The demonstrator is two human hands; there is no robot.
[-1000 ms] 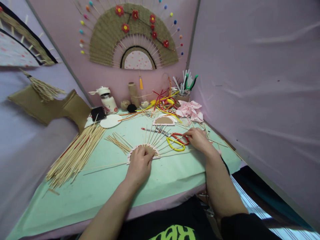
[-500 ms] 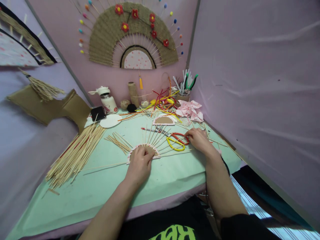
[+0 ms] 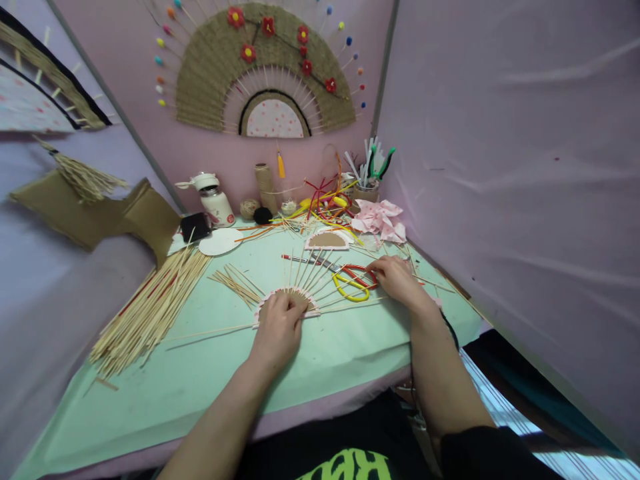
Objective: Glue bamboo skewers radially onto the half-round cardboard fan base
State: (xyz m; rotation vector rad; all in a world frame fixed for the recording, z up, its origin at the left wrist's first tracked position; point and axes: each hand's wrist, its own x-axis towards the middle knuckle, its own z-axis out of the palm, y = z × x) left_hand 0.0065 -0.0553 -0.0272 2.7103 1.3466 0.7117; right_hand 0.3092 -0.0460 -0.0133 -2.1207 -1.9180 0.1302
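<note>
Touching a cardboard half-disc (image 3: pixel 301 298), left hand (image 3: pixel 278 323), right hand (image 3: pixel 397 279) by scissors (image 3: pixel 345 269), hands apart, grips unclear.

The left hand (image 3: pixel 277 325) hides much of the half-round card (image 3: pixel 304 298). Right of the card, whether the right hand (image 3: pixel 399 280) grips anything is too small to tell. Far left beyond the card, a wall fan (image 3: pixel 30 103) is cut off; nearer than the card, green shirt lettering (image 3: pixel 345 467) runs out of view.

A green-covered table (image 3: pixel 210 383) is carrying a pile of sticks (image 3: pixel 145 317) at left, a half-round card (image 3: pixel 299 296) is lying near the middle, a white bottle (image 3: pixel 216 205) is standing at the back.
</note>
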